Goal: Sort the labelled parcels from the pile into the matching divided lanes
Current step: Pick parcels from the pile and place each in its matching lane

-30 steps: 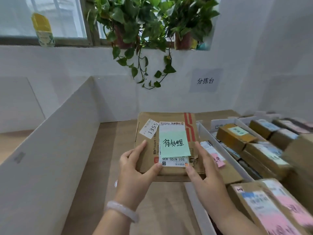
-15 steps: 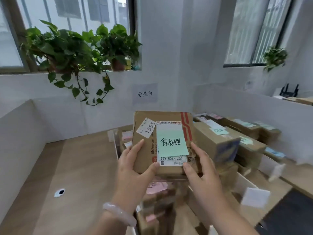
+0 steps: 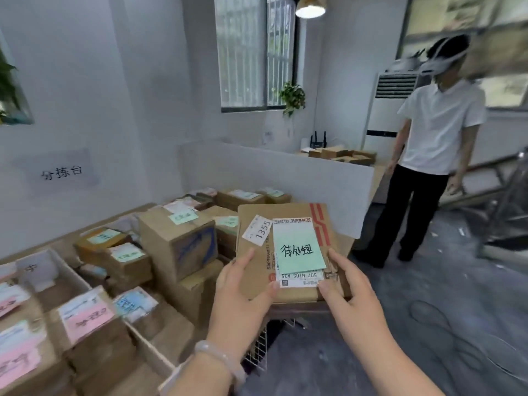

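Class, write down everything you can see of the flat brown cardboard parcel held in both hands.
The flat brown cardboard parcel is closed and held in the air, top face toward the camera. On top lie a light green handwritten note over a white printed shipping label, a small white sticker reading 1355, and red stripes near the right edge. The left hand grips its near left edge, thumb on top; the right hand grips the near right corner.

Matt brown cardboard parcel w/ pale-green paper note, smooth white paper label.
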Demonstrator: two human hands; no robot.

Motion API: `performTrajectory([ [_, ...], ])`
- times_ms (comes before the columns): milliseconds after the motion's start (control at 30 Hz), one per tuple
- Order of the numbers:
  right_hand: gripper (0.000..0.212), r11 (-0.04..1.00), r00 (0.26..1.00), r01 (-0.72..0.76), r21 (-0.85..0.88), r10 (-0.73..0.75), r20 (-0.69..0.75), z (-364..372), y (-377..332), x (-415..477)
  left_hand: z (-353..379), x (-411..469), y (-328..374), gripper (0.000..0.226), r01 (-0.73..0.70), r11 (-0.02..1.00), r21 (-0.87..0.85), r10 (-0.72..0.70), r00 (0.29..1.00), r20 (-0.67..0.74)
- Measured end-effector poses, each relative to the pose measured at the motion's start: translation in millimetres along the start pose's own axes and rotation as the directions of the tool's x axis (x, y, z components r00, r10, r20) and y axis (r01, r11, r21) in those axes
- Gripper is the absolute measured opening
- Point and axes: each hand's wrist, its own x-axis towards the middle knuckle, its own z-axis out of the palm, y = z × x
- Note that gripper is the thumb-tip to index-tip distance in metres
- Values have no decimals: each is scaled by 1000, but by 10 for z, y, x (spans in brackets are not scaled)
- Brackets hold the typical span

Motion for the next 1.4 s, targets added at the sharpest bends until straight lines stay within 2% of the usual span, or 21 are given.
performTrajectory([
  [300,52,988,976,-156,-11,152,-156,-705,767,656,1350,736,-226,61,26,1000,-8,-23,977,214],
  [600,49,980,972,-192,-56,182,-149,-611,1259,2184,2012,2038,-635,56,95,994,-45,-82,968,237],
  [800,47,975,970,-217,-39,211,-122,-502,1596,3027,2356,2766,-919,57,129,991,35,-134,967,218],
  [967,45,970,971,-237,-48,236,-37,-379,2009,3689,2609,3168,-1210,59,231,972,45,-235,950,206],
  [1167,45,972,953,-230,-56,236,191,-85,2505,4711,2880,3770,-1548,64,378,926,18,-378,921,90],
  [1267,45,966,899,-236,-107,259,353,29,2698,5325,3039,4111,-1669,65,401,915,36,-400,916,-27],
  [1400,43,968,814,-190,-162,247,526,196,2912,6016,3208,4403,-1817,65,502,865,3,-496,855,-153],
])
